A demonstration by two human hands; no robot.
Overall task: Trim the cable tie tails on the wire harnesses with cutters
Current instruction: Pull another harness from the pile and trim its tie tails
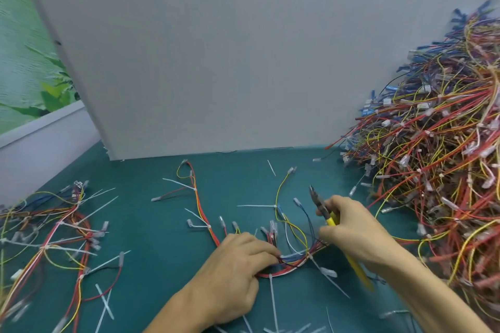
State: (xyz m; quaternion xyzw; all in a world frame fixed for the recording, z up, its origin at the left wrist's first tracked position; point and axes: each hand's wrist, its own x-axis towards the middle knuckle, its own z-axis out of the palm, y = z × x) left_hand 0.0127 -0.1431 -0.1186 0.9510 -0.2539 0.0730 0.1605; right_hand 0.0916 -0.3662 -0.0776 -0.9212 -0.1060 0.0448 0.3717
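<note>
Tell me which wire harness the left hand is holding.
The middle harness, which the left hand grips; the right hand holds cutters. The big heap on the right and the bunch on the left lie untouched.

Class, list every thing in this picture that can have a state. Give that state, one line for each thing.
held harness: lies on the mat, tie tails untrimmed
left hand: grips the held harness
right hand: holds the cutters
cutters: raised, tip pointing away, on no tie
left harnesses: spread flat, long tails uncut
right pile: heaped, tangled
loose tails: cut off, scattered on the mat
</note>
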